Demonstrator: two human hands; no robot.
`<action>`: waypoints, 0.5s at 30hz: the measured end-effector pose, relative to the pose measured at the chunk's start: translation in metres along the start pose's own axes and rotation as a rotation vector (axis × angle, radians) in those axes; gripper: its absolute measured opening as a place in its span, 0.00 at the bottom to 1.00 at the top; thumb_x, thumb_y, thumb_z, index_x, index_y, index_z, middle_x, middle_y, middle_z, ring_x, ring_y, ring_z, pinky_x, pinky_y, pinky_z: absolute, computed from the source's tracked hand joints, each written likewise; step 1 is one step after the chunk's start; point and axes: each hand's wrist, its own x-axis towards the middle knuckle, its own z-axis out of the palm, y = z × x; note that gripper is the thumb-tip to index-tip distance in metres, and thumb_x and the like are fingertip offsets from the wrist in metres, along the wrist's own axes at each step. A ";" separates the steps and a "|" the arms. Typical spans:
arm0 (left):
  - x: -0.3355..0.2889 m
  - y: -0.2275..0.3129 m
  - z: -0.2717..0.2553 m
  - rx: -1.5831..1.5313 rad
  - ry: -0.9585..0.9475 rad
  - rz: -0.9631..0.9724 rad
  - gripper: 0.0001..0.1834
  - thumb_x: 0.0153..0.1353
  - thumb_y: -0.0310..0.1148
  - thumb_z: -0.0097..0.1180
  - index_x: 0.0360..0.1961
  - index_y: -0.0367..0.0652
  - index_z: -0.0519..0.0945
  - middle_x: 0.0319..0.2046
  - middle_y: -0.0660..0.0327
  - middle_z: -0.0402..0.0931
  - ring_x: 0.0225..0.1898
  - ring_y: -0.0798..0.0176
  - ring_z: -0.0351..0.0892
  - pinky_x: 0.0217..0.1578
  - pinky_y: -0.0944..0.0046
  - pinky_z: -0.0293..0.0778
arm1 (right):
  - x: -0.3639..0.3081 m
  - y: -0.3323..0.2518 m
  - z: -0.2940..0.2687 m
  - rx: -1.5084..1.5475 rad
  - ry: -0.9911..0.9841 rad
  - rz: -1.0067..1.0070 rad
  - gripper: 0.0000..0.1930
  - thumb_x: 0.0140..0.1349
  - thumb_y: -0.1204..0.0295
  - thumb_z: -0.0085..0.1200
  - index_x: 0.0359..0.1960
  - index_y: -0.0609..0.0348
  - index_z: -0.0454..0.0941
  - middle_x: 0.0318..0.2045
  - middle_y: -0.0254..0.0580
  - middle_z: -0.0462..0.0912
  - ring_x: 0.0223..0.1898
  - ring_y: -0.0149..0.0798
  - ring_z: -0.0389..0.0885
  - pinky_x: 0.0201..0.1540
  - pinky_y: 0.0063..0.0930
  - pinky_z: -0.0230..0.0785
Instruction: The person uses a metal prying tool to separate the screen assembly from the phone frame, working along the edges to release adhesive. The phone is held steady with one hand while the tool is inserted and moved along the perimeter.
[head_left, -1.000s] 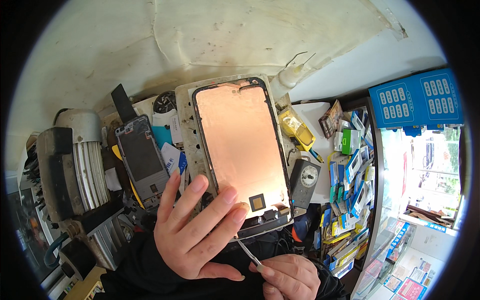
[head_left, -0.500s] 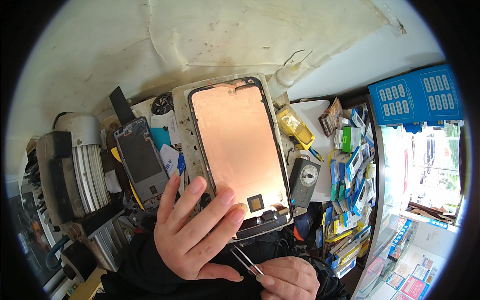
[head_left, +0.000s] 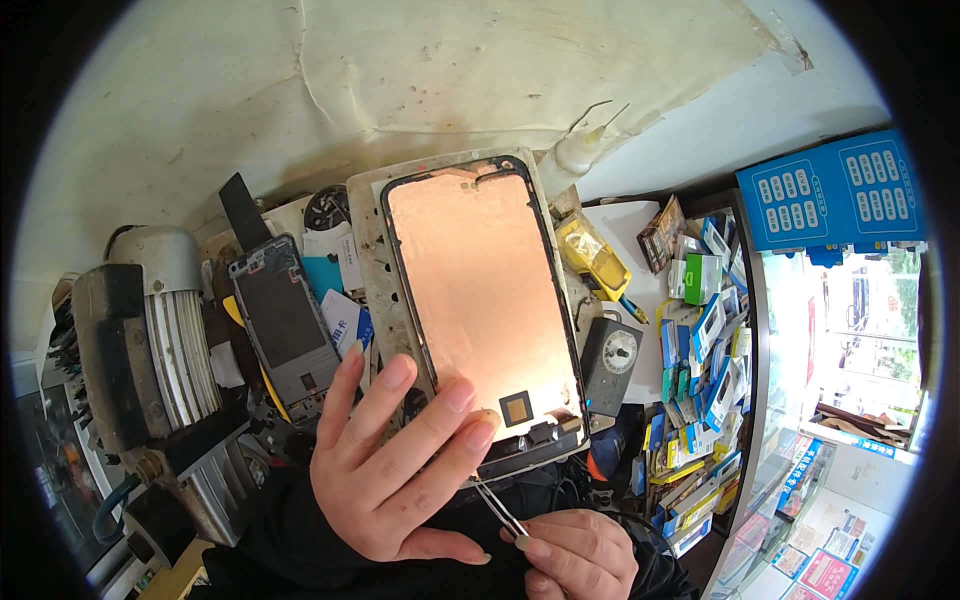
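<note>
A: The left hand (head_left: 395, 465) lies spread, fingers apart, with its fingertips pressed flat on the lower left part of the phone screen (head_left: 478, 300). It pins the screen down and does not grip it.

B: What sits to the left of it?

A: At the left edge of the tabletop (head_left: 625, 225) stands a grey machine with ribbed sides (head_left: 150, 340). Just right of that lies a dark phone frame (head_left: 283, 322), near the screen but apart from it, with small cards between them.

B: And the screen itself?

A: It lies copper-coloured side up on a worn pad in the middle of the tabletop, with a small dark square near its lower right corner. A second ago the left hand's fingers sat a little lower; now they reach further onto the copper face, so I judge the hold is firmer.

B: The other hand?

A: The right hand (head_left: 575, 550), at the lower edge of the view, is closed on thin tweezers (head_left: 497, 507). Their tip has climbed to the screen's lower edge, just below the fingertips. It looks as if work at that edge is starting.

B: Further right?

A: A yellow tool (head_left: 592, 257), a grey dial box (head_left: 610, 352), then packets crowding the right edge.
</note>
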 end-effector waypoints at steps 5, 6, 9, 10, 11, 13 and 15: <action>0.000 0.000 0.003 -0.010 0.023 -0.005 0.45 0.66 0.75 0.42 0.61 0.47 0.84 0.65 0.54 0.77 0.74 0.39 0.63 0.70 0.27 0.56 | 0.000 0.000 0.005 0.008 0.043 0.006 0.10 0.64 0.82 0.57 0.43 0.81 0.81 0.34 0.63 0.86 0.30 0.53 0.87 0.33 0.37 0.81; 0.000 0.000 0.003 -0.009 0.023 -0.006 0.45 0.66 0.75 0.41 0.61 0.47 0.84 0.65 0.54 0.77 0.74 0.39 0.63 0.70 0.27 0.56 | 0.000 0.000 0.006 0.012 0.056 0.010 0.10 0.64 0.82 0.57 0.43 0.81 0.81 0.34 0.63 0.86 0.30 0.53 0.87 0.33 0.37 0.81; -0.001 0.000 0.003 -0.010 0.026 -0.006 0.45 0.66 0.75 0.41 0.60 0.47 0.84 0.65 0.54 0.77 0.74 0.39 0.63 0.70 0.27 0.56 | 0.001 -0.002 0.003 0.016 0.020 0.047 0.10 0.64 0.82 0.56 0.44 0.81 0.81 0.33 0.63 0.85 0.30 0.53 0.87 0.32 0.37 0.81; -0.001 0.000 0.004 -0.012 0.028 -0.008 0.45 0.65 0.75 0.41 0.60 0.47 0.84 0.65 0.54 0.77 0.74 0.39 0.64 0.70 0.27 0.56 | 0.002 -0.003 0.002 0.017 -0.005 0.064 0.11 0.64 0.82 0.56 0.44 0.81 0.81 0.33 0.63 0.85 0.29 0.53 0.87 0.32 0.36 0.81; -0.001 0.000 0.004 -0.011 0.029 -0.006 0.45 0.65 0.75 0.41 0.60 0.47 0.84 0.65 0.54 0.77 0.74 0.38 0.64 0.69 0.27 0.56 | 0.002 -0.003 0.002 0.027 0.008 0.063 0.11 0.64 0.82 0.56 0.44 0.81 0.81 0.33 0.62 0.85 0.29 0.52 0.87 0.32 0.36 0.81; -0.001 0.000 0.004 -0.016 0.031 -0.009 0.45 0.65 0.76 0.42 0.60 0.46 0.84 0.65 0.54 0.77 0.74 0.38 0.64 0.69 0.27 0.57 | 0.001 -0.003 0.003 0.046 0.033 0.062 0.11 0.64 0.82 0.56 0.44 0.81 0.81 0.33 0.62 0.85 0.29 0.52 0.87 0.31 0.36 0.81; -0.001 0.000 0.004 -0.012 0.030 -0.006 0.46 0.65 0.76 0.42 0.60 0.46 0.84 0.65 0.54 0.77 0.74 0.38 0.64 0.69 0.27 0.57 | 0.000 -0.002 0.005 0.042 0.052 0.058 0.11 0.65 0.82 0.56 0.44 0.81 0.81 0.33 0.62 0.85 0.29 0.52 0.87 0.31 0.36 0.81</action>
